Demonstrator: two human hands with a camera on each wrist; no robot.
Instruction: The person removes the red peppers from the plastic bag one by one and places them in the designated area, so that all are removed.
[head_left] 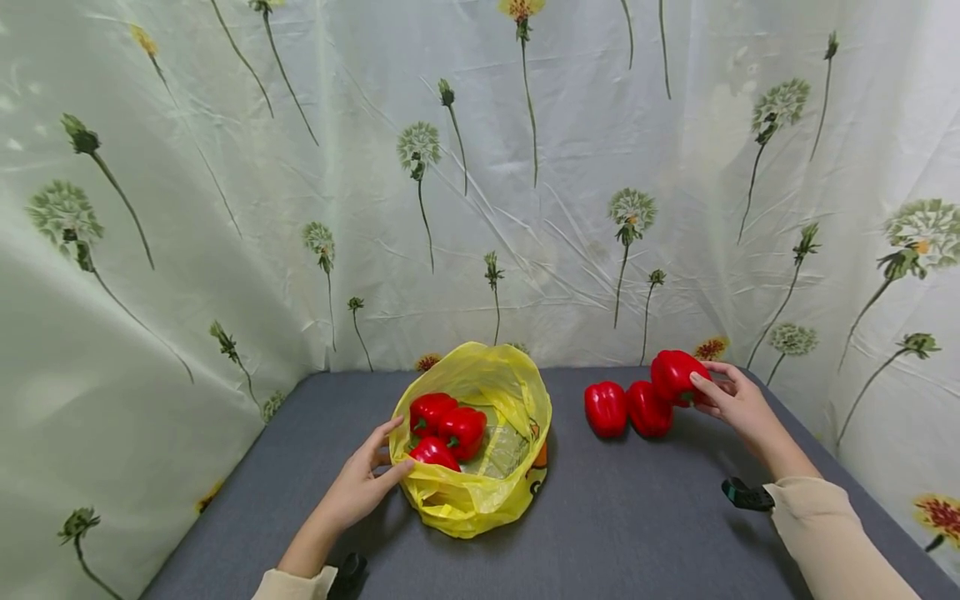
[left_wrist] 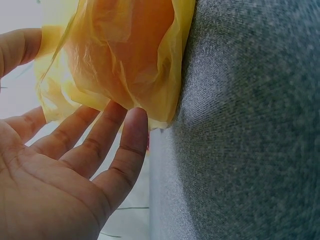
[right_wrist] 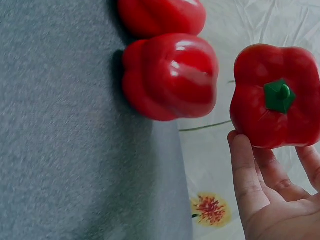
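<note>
Lifted off the table on the right, a red bell pepper (head_left: 675,377) is in the grip of my right hand (head_left: 742,408). In the right wrist view, the green stem of that bell pepper (right_wrist: 280,96) faces the camera. Two more red bell peppers, a left one (head_left: 605,410) and a right one (head_left: 648,410), lie side by side below it. My left hand (head_left: 360,483) touches the left rim of a yellow plastic bag (head_left: 480,496), its fingers (left_wrist: 132,135) extended along the outside. Inside the open-mouthed bag are three red bell peppers (head_left: 462,431).
Everything stands on a dark grey cloth-covered table (head_left: 600,525). A pale curtain (head_left: 360,183) with dandelion prints hangs behind the table and at both sides. A dark strap device (head_left: 746,494) sits at the right wrist.
</note>
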